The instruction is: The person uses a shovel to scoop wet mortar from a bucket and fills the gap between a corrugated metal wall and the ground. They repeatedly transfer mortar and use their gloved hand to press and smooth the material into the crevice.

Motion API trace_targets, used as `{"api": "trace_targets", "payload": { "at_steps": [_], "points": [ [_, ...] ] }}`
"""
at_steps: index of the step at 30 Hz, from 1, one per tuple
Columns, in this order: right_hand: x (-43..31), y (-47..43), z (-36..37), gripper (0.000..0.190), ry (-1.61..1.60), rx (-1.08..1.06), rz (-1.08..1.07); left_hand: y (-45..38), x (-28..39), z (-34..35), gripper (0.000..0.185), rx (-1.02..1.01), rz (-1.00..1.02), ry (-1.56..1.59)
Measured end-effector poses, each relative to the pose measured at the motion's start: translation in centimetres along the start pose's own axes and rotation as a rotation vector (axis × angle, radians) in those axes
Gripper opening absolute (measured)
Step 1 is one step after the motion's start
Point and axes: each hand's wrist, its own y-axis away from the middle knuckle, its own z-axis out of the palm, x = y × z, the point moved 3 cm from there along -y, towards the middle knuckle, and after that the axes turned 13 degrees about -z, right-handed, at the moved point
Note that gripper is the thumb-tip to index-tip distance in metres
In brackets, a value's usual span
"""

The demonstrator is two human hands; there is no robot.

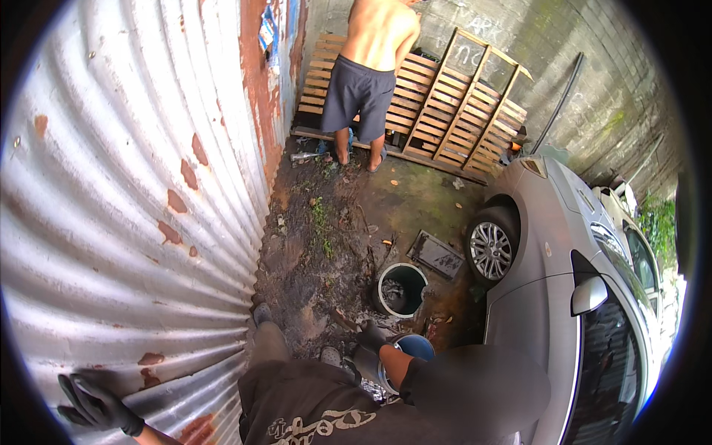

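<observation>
My left hand (pixel 99 405), in a dark glove, is at the lower left with its fingers apart. It is beside the rusty corrugated metal sheet (pixel 167 233); whether it touches the sheet is unclear. My right hand (pixel 371 337), also gloved, is curled in front of my legs. A thin brown stick-like piece (pixel 346 320) is near its fingers, but I cannot make out whether they grip it. Just beyond is a dark round bucket (pixel 401 278) with a broken rim and murky contents. Below my right forearm is a blue-lined container (pixel 418 346), partly covered by the arm.
A shirtless person (pixel 361 83) in dark shorts stands with their back to me at slatted wooden pallets (pixel 428 105). To the right is a parked grey car (pixel 534 300). A flat dark tray-like panel (pixel 435 254) lies near its wheel. The ground (pixel 311 278) is muddy, with weeds.
</observation>
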Motion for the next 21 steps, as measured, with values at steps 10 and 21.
{"api": "trace_targets", "payload": {
  "at_steps": [10, 21],
  "points": [
    [6.5, -0.8, 1.2, 0.047, 0.112, 0.102, -0.078, 0.4, -0.2, 0.0, 0.011, -0.01, -0.049, -0.002],
    [0.6, 0.8, -0.7, 0.055, -0.027, 0.063, 0.045, 0.2, -0.4, 0.0, 0.012, 0.012, 0.011, -0.044]
  ]
}}
